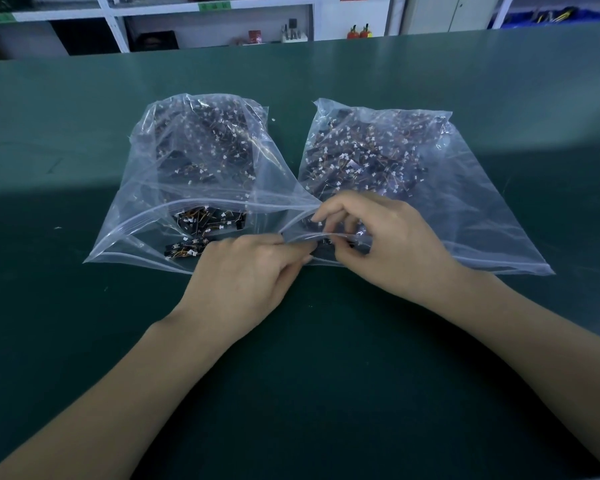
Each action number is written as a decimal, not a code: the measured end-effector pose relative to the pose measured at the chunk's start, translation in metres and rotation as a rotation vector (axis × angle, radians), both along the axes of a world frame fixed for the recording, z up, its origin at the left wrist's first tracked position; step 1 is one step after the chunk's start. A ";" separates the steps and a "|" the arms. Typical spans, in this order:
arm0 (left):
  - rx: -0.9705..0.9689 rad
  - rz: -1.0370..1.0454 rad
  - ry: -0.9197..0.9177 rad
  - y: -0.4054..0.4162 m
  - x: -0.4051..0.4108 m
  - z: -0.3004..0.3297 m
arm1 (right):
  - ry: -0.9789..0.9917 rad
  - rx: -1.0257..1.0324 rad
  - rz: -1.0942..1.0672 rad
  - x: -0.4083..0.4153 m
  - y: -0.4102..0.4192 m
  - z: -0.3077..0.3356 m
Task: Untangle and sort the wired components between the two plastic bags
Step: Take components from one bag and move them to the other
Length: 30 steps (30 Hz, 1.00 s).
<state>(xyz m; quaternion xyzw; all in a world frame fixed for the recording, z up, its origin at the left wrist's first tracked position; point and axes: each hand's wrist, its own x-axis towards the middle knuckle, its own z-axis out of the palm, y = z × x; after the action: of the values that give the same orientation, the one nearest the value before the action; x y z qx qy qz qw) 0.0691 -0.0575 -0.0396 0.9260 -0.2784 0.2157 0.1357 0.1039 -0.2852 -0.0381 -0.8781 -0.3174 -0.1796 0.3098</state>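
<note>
Two clear zip bags lie side by side on the green table, both full of small black wired components with white connectors. The left bag [146, 188] has its mouth gaping toward me, with several components [205, 226] showing inside the opening. The right bag [471, 202] lies flatter. My left hand [246, 271] and my right hand [385, 244] meet at the right bag's mouth. Both pinch a black component [326, 245] at the zip edge, partly hidden by my fingers.
The green table [291, 393] stretches wide around the bags. White shelving [215, 22] with small items stands behind the far edge. A small white scrap [273, 119] lies between the bags at the back.
</note>
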 end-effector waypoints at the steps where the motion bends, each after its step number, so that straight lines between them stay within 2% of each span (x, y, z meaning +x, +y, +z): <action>1: -0.062 -0.005 -0.002 0.000 -0.001 0.002 | 0.003 0.004 -0.005 0.000 0.000 0.000; 3: -0.186 0.029 -0.005 0.001 0.000 0.006 | 0.010 0.007 -0.013 0.001 -0.001 0.000; 5: -0.227 0.103 0.012 0.004 0.002 0.009 | 0.015 0.000 -0.018 0.000 -0.001 0.001; 11: -0.120 0.379 -0.005 0.023 0.012 0.004 | 0.015 -0.009 -0.014 -0.001 0.000 -0.001; 14: -0.111 0.371 -0.034 0.031 0.017 0.007 | 0.007 0.001 -0.019 -0.001 0.001 -0.001; 21: 0.074 0.406 -0.001 0.035 0.020 0.004 | 0.017 0.001 -0.021 -0.001 0.000 -0.001; 30: 0.027 0.380 -0.053 0.041 0.023 0.005 | 0.011 -0.015 -0.024 -0.001 0.001 -0.002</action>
<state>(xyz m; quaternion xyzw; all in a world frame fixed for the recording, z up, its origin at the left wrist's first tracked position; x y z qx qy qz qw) 0.0922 -0.0169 -0.0349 0.9577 -0.1050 0.2578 0.0726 0.1029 -0.2843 -0.0404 -0.8852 -0.3064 -0.1759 0.3027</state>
